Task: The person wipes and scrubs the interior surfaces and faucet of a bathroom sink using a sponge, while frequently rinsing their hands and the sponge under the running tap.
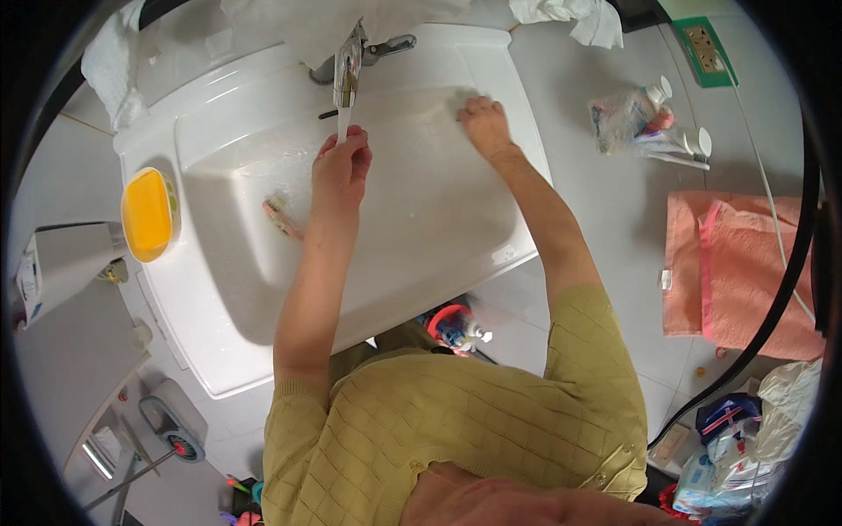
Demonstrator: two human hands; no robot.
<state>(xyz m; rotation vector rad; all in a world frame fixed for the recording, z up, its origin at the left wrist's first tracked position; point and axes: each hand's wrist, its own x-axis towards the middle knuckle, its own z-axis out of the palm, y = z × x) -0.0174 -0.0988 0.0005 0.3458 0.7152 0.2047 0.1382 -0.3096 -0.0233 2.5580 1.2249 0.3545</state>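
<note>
A white ceramic washbasin [421,191] lies before me, with a chrome faucet [346,72] at its back. Water runs from the spout onto my left hand [343,164], whose fingers are curled beneath it; whether they hold anything is hidden. My right hand [485,125] touches the basin's right inner slope near the back, its fingers bent; I cannot tell if something is under them. A scrub brush [281,217] with pink parts lies in the left of the basin, partly hidden by my left forearm.
A yellow-and-white soap container [150,214] stands on the basin's left rim. Toothbrushes and cups [677,144] hang on the right wall beside a green-framed socket [707,52] with a white cord. Pink towels [743,269] hang below. A mop bucket [172,421] stands at lower left.
</note>
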